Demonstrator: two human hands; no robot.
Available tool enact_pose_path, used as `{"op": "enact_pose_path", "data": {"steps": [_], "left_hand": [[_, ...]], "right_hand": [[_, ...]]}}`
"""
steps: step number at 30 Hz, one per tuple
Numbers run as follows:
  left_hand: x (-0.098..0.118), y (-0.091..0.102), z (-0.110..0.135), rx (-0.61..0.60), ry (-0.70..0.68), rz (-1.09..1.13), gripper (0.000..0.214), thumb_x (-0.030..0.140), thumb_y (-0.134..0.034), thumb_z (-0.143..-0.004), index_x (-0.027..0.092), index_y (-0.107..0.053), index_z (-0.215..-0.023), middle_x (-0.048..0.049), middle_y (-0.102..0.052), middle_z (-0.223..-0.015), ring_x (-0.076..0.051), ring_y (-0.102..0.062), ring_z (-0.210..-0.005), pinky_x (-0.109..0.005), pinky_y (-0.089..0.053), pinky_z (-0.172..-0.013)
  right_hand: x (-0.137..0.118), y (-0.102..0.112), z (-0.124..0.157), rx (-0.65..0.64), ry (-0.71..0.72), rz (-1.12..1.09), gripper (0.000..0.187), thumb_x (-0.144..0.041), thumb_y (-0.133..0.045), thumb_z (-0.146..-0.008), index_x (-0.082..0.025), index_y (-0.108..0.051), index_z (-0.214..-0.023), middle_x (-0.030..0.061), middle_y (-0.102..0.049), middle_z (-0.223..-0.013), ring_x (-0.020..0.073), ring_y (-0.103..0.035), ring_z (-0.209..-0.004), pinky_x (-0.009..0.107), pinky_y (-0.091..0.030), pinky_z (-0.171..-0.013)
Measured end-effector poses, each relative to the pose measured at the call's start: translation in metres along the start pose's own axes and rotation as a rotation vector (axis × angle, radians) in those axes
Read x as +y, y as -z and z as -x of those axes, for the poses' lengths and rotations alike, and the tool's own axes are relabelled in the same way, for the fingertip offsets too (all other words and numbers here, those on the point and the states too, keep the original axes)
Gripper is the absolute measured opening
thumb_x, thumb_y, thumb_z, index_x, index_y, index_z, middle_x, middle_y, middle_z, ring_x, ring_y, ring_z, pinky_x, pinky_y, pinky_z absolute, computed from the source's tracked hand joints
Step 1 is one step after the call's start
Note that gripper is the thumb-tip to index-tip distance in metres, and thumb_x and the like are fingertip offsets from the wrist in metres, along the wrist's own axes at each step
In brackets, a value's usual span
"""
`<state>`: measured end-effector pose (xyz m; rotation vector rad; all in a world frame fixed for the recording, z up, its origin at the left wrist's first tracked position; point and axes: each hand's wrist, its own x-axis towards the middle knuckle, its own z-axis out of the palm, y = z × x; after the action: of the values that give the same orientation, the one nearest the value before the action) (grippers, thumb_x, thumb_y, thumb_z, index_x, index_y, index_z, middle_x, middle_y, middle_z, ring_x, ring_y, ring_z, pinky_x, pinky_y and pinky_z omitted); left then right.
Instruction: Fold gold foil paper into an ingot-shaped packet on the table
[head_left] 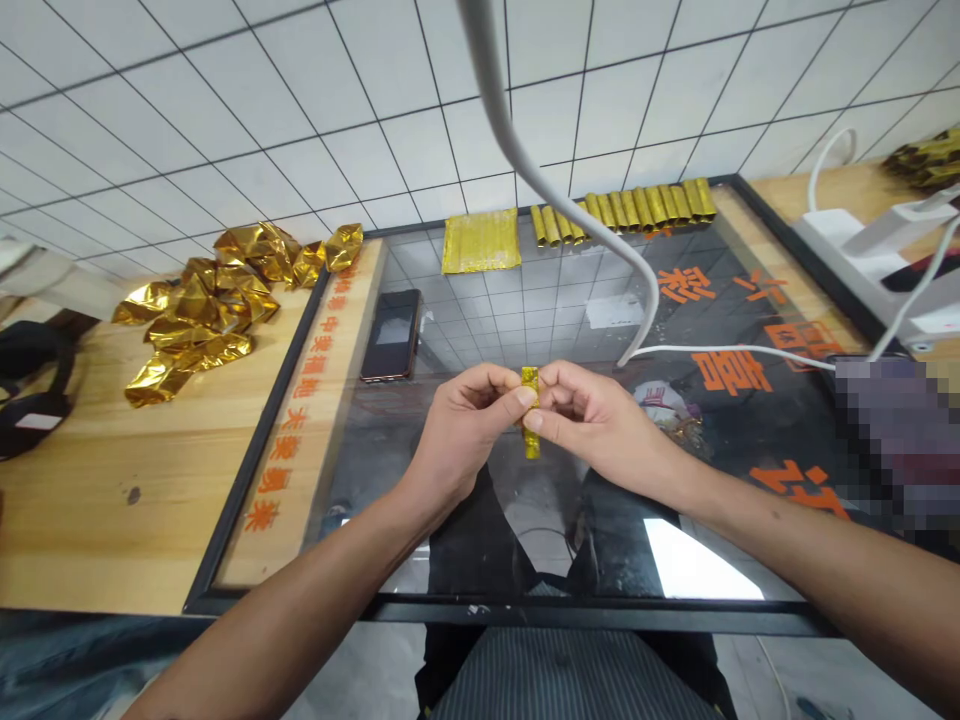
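Note:
Between my two hands is a narrow folded strip of gold foil paper [532, 444], held upright above the dark glass tabletop. My left hand [469, 420] pinches it from the left, thumb on its front face. From the other side my right hand [589, 410] grips it, its thumb just below the left one. Fingers of both hands curl behind the strip and are partly hidden. Beyond the hands lie a flat square of gold paper [481, 242] and a row of several gold paper tubes [651, 208] along the glass's back edge.
Crumpled-looking folded gold foil pieces [206, 310] are heaped on the wood at left. A phone [391, 335] lies left of my hands. A thick grey cable [551, 185] hangs in front, and a white power strip [862, 250] with cords stands at right. Black headphones [34, 385] sit far left.

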<state>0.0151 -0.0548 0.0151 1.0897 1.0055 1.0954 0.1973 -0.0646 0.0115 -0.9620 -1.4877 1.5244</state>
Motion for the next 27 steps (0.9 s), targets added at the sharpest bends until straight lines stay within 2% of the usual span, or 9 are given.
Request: {"op": "enact_pose_path", "data": {"steps": [7, 13, 16, 21, 27], "left_hand": [[-0.002, 0.002, -0.003, -0.031, 0.004, -0.102, 0.027, 0.035, -0.086, -0.078, 0.019, -0.065, -0.074, 0.0033, -0.068, -0.072, -0.008, -0.057, -0.064, -0.023, -0.049, -0.064], [-0.002, 0.015, -0.006, -0.167, -0.044, -0.255, 0.015, 0.032, -0.081, -0.087, 0.019, -0.074, -0.09, 0.0011, -0.072, -0.077, -0.009, -0.059, -0.068, -0.022, -0.047, -0.065], [0.0, 0.017, -0.005, -0.175, -0.015, -0.267, 0.019, 0.035, -0.081, -0.088, 0.018, -0.074, -0.085, -0.0021, -0.075, -0.075, -0.009, -0.058, -0.061, -0.022, -0.048, -0.06], [0.002, 0.015, -0.003, -0.186, 0.034, -0.247, 0.023, 0.038, -0.081, -0.088, 0.018, -0.072, -0.083, -0.0028, -0.077, -0.075, -0.01, -0.062, -0.061, -0.023, -0.051, -0.06], [0.0, 0.017, -0.003, -0.321, -0.104, -0.493, 0.024, 0.034, -0.066, -0.099, 0.018, -0.069, -0.081, 0.002, -0.066, -0.073, -0.009, -0.057, -0.066, -0.022, -0.044, -0.063]], "right_hand": [[0.003, 0.009, -0.001, 0.061, 0.01, 0.164, 0.019, -0.039, -0.067, -0.101, -0.022, -0.065, -0.092, -0.0035, -0.058, -0.075, 0.0142, -0.051, -0.068, 0.031, -0.039, -0.064], [0.005, 0.019, -0.002, 0.0, -0.027, 0.267, 0.021, -0.039, -0.065, -0.102, -0.022, -0.066, -0.089, -0.0034, -0.058, -0.074, 0.0146, -0.051, -0.068, 0.03, -0.037, -0.062], [0.001, 0.021, -0.001, -0.019, -0.031, 0.342, 0.021, -0.038, -0.065, -0.101, -0.022, -0.065, -0.086, -0.0048, -0.054, -0.07, 0.0133, -0.045, -0.065, 0.03, -0.033, -0.059], [-0.004, 0.021, 0.0, -0.045, -0.021, 0.382, 0.023, -0.039, -0.063, -0.103, -0.022, -0.07, -0.089, -0.0043, -0.056, -0.074, 0.0129, -0.044, -0.067, 0.03, -0.033, -0.061], [-0.006, 0.025, -0.001, -0.089, -0.044, 0.437, 0.026, -0.037, -0.062, -0.101, -0.021, -0.065, -0.079, -0.0053, -0.049, -0.068, 0.0124, -0.042, -0.065, 0.03, -0.031, -0.06]]}}
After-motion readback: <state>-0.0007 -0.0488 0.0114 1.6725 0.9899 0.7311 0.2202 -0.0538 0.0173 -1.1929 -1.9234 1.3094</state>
